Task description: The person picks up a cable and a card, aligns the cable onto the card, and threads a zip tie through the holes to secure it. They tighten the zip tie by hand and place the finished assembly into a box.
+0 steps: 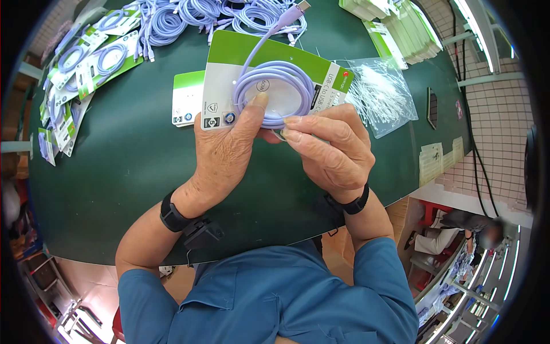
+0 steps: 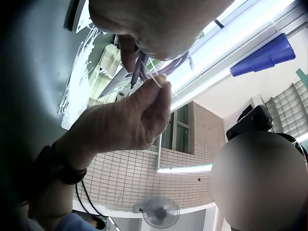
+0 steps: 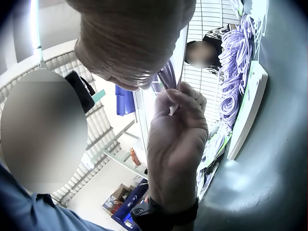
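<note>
My left hand [image 1: 226,146] holds a green and white packaging card [image 1: 229,49], its thumb pressing on a coiled lilac USB-C cable [image 1: 309,86] that lies against the card's front. One cable end sticks up past the card's top edge, with its metal plug [image 1: 303,6] exposed. At the bottom of the coil, my right hand [image 1: 338,149] pinches a thin white tie [image 2: 155,79] between thumb and fingertips, clearest in the left wrist view. In the right wrist view, the left hand [image 3: 178,134] grips the card's edge beside the coil.
Another card [image 1: 184,97] lies behind the held one on the green table [image 1: 103,189]. Lilac cable coils [image 1: 163,26] heap at the back, with carded cables [image 1: 112,57] at left. A bag of white ties [image 1: 381,94], a card stack [image 1: 415,34] and a phone [image 1: 432,108] lie right.
</note>
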`<move>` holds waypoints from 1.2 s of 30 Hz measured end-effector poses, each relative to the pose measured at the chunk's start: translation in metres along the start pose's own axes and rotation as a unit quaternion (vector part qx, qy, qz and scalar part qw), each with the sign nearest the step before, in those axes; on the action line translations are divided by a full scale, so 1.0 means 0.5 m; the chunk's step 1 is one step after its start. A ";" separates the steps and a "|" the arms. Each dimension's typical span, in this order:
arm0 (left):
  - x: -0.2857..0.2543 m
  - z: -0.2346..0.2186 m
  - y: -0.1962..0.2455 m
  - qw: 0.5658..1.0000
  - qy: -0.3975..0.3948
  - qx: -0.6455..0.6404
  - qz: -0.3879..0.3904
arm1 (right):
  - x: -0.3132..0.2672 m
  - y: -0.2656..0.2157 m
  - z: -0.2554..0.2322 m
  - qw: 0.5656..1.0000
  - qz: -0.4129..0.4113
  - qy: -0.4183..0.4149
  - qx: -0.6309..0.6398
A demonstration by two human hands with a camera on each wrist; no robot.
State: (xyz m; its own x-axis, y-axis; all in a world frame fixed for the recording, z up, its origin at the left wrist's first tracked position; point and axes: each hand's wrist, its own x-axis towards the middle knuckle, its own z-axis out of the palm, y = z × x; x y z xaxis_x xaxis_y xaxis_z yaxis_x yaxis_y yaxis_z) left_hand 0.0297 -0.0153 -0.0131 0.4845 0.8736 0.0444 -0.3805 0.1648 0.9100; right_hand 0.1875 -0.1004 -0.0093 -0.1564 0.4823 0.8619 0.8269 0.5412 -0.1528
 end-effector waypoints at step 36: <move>0.001 -0.017 -0.038 0.998 -0.025 0.037 -0.052 | 0.012 -0.010 0.007 0.983 0.146 -0.112 0.012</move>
State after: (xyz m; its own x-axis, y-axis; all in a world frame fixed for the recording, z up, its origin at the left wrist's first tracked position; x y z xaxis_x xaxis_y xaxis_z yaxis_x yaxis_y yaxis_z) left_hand 0.0305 -0.0141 -0.0337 0.5585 0.8288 -0.0337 -0.2668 0.2179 0.9388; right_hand 0.1806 -0.0976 -0.0052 -0.0307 0.7573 0.6524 0.8413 0.3720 -0.3922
